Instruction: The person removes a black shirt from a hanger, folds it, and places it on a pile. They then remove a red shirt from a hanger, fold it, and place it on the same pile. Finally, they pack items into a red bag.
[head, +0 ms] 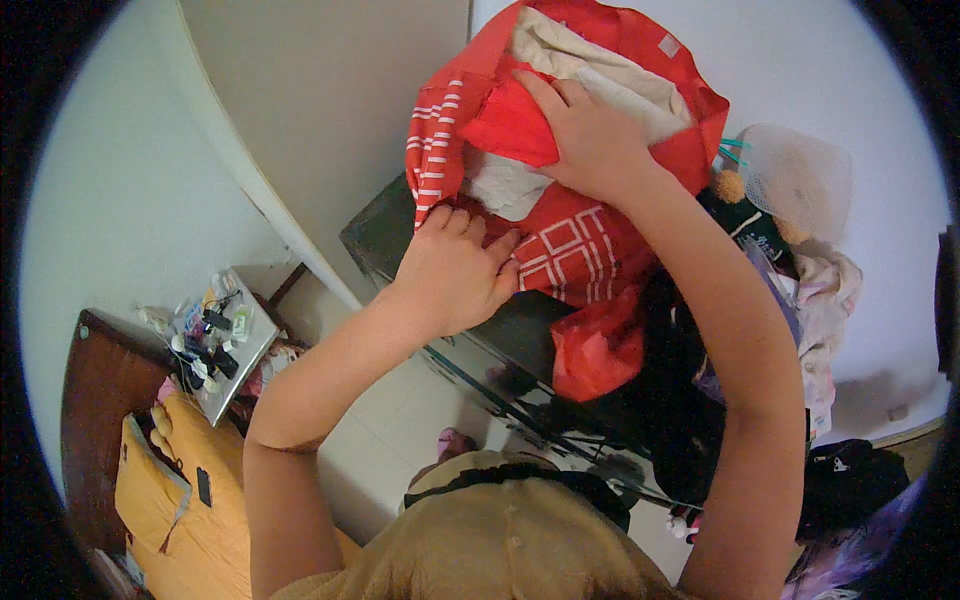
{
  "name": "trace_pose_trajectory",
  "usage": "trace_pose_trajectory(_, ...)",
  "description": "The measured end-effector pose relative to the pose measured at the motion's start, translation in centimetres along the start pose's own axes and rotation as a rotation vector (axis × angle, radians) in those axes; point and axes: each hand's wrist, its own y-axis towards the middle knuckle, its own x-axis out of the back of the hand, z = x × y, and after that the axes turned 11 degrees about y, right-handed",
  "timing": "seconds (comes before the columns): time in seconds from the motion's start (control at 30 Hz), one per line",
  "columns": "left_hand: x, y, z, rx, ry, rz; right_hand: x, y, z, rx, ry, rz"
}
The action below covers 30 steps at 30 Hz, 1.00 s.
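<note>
A large red fabric bag [686, 154] with white printed lines stands wide-mouthed on a dark cabinet top [510, 341]. My left hand [461, 262] grips its near rim, fingers curled over the edge into the mouth. Reaching into the mouth, my right hand [596, 139] holds a bright red folded cloth [506, 116]; its fingertips are partly hidden. Cream fabric [551, 41] and a white cloth [506, 187] lie inside the bag, around the red cloth. Below the bag's near side, a loose piece of thin red material [596, 352] rests on the cabinet.
Right of the bag are a whitish mesh item [799, 176], a fuzzy orange-brown ball [728, 186] and piled clothes [825, 300]. A black bag [851, 476] lies lower right. At left stand a cluttered small table [259, 330] and a bed with yellow bedding [214, 457] bearing a phone [203, 486].
</note>
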Motion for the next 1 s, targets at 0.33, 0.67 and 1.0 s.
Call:
trace_pose_trajectory(0.33, 0.1, -0.1, -0.6, 0.058, -0.094, -0.139, 4.8, -2.0, -4.9, -0.27, 1.161, -0.372)
trace_pose_trajectory(0.67, 1.9, -0.6, -0.7, -0.074, -0.262, -0.36, 9.5, -1.7, -2.5, -0.156, 1.33, -1.027)
trace_pose_trajectory(1.0, 5.3, -2.6, -0.5, -0.199, -0.048, -0.582, 2.0, -3.6, 1.8, -0.18, 0.348, -0.421)
